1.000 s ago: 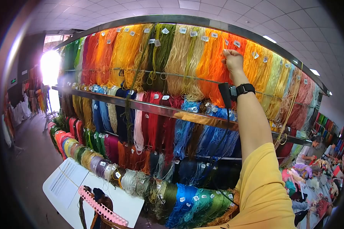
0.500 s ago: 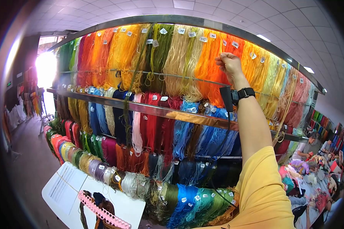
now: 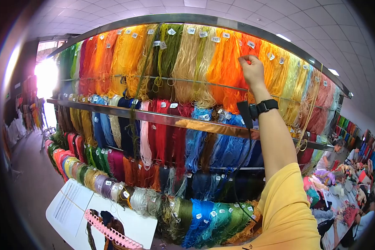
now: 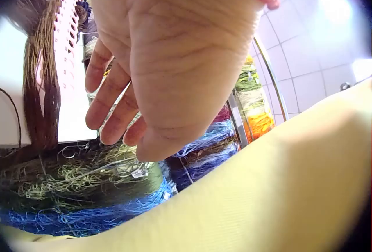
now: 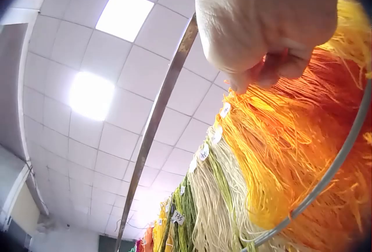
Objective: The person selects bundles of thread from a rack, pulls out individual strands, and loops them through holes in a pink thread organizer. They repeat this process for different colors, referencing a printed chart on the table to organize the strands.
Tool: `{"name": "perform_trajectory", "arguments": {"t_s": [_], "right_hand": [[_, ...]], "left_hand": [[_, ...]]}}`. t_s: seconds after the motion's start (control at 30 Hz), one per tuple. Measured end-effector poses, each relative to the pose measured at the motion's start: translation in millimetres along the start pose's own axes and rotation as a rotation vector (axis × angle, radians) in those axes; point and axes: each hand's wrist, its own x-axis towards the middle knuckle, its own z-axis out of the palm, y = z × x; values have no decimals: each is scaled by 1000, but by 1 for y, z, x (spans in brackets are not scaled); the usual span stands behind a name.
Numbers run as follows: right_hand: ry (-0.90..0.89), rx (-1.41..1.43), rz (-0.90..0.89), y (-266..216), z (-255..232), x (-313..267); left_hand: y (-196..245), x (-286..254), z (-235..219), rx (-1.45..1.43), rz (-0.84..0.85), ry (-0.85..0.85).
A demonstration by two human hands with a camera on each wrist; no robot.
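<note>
My right hand [image 3: 254, 73] is raised to the upper row of the rack, its fingers curled and pinching strands of orange thread [image 3: 228, 71]. Seen from the right wrist, the fingertips meet at the top of the yellow-orange strands [image 5: 261, 130], and a red-orange skein [image 5: 343, 100] hangs right behind them. My left hand [image 4: 168, 60] shows only in its own wrist view, its fingers loosely extended with nothing in them. Near it lies a pink strip with holes [image 3: 108, 228], with brown and dark thread hanks [image 4: 42, 83] hanging from it.
Metal rails [image 3: 154, 114] cross the rack in front of many number-tagged skeins. A white board with a printed sheet [image 3: 71, 204] lies at lower left. A black cable [image 3: 237, 183] runs down from my right wrist. People sit at a cluttered table [image 3: 341, 208] on the right.
The view has shifted slightly, so the rack sits further left. My right hand has come down a little along the orange strands, its wrist turning. The pink strip stays in place.
</note>
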Motion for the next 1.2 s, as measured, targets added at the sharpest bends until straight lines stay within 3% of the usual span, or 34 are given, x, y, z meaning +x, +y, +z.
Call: {"name": "perform_trajectory", "arguments": {"t_s": [0.1,0.2,0.3,0.4,0.5,0.53,0.77,0.93,1.03,1.1,1.17,1.2], "right_hand": [[-69,15,-97,-8,-3,-12],[-64,120,-69,-18,-5,-26],[-174,389,233,-36,-13,-48],[-189,642,286,-46,-17,-67],[-232,707,349,-44,-23,-74],[-235,733,356,-41,-24,-74],[-279,819,417,-26,-27,-79],[-310,795,446,-23,-31,-82],[-314,814,457,-20,-32,-82],[-319,831,456,-17,-34,-82],[-327,796,439,-16,-36,-82],[-333,776,428,-18,-36,-82]], "left_hand": [[1,3,1,10,13,-4],[2,8,-2,29,30,-20],[-6,25,-5,19,96,-28],[7,51,-23,13,188,15],[28,80,-38,17,364,83],[21,92,-38,32,317,-63],[53,163,-47,-30,491,-20],[106,242,-73,-207,576,163],[143,312,-84,-259,680,366],[180,355,-103,-386,487,328],[202,411,-109,-442,541,488],[216,435,-114,-526,507,464]]}}
